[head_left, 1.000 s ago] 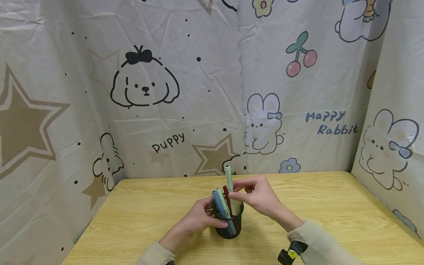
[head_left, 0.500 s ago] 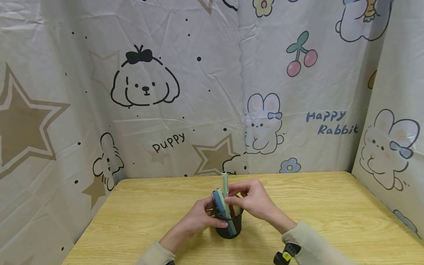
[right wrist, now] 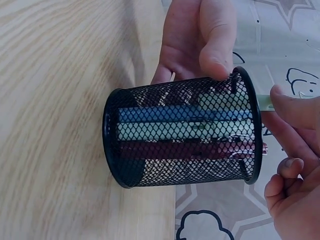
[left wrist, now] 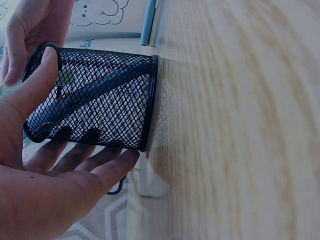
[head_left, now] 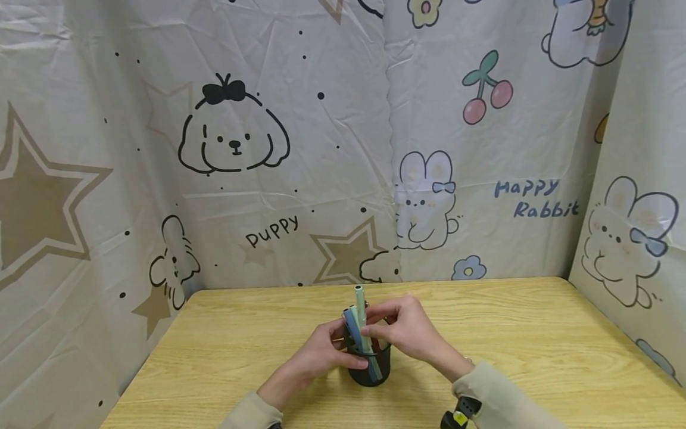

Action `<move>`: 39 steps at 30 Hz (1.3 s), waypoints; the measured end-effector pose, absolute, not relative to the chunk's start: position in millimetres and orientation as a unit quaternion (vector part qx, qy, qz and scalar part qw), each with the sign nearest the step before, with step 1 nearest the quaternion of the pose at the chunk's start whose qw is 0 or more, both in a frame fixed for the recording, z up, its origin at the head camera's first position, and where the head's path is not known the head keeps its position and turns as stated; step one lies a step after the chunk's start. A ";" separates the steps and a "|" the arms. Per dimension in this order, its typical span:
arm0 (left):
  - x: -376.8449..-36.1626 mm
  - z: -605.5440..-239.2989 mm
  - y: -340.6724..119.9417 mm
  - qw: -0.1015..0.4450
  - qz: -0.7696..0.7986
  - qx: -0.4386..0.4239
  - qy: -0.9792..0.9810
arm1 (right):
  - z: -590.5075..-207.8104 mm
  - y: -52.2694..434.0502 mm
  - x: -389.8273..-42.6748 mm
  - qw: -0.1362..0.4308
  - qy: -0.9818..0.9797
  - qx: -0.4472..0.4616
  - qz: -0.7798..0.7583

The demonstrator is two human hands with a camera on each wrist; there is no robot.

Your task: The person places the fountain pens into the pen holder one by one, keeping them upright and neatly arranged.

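Note:
A black mesh pen holder (head_left: 370,376) stands upright on the table. My left hand (head_left: 323,353) holds its left side, with the thumb at the rim and the fingers around the mesh in the left wrist view. Between thumb and fingers, my right hand (head_left: 411,331) pinches a light green pen (head_left: 359,301). Its lower end is inside the holder in the right wrist view, while the upper part sticks out above the rim. A blue pen (head_left: 353,327), another light green one and a dark red pen (right wrist: 190,150) stand in the holder; the right hand partly covers the red one.
The wooden table (head_left: 225,333) reaches back to a printed cloth (head_left: 321,149) that hangs behind it. Slim blue and pale sticks (left wrist: 149,25) show at the top of the left wrist view.
My right hand has moved left and down, lowering the light green pen beside the blue one and across the red pen. The left hand and holder have stayed in place.

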State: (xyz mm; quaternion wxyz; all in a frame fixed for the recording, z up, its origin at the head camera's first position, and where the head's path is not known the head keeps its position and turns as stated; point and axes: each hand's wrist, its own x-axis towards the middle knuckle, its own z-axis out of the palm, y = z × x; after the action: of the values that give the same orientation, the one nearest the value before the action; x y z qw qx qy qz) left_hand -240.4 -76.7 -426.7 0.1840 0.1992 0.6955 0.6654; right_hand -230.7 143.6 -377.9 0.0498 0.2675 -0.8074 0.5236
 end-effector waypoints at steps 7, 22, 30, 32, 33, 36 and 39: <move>-240.3 -427.3 -76.2 0.182 0.663 0.200 0.699 | -382.9 142.7 -231.2 0.041 -0.808 0.264 0.525; -240.0 -427.8 -75.9 0.182 0.665 0.198 0.697 | -381.2 142.2 -226.0 0.043 -0.837 0.258 0.480; -239.8 -426.7 -76.1 0.177 0.660 0.192 0.705 | -371.3 165.5 -221.6 0.079 -0.854 0.245 0.452; -239.3 -426.5 -76.1 0.175 0.658 0.190 0.707 | -370.2 174.7 -220.2 0.082 -0.860 0.233 0.447; -239.2 -426.4 -76.0 0.174 0.657 0.189 0.709 | -369.9 179.6 -219.4 0.084 -0.863 0.225 0.444; -238.7 -426.4 -76.0 0.173 0.655 0.186 0.712 | -369.7 195.1 -216.5 0.085 -0.875 0.207 0.430; -238.5 -426.4 -76.0 0.173 0.656 0.183 0.712 | -370.9 210.2 -214.4 0.086 -0.885 0.196 0.413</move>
State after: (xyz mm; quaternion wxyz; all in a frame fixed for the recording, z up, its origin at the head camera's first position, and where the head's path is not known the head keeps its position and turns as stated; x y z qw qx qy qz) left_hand -238.5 -76.0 -426.4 0.1729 0.1827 0.7117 0.6559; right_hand -214.4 210.2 -370.9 0.0859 0.1962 -0.8851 0.4133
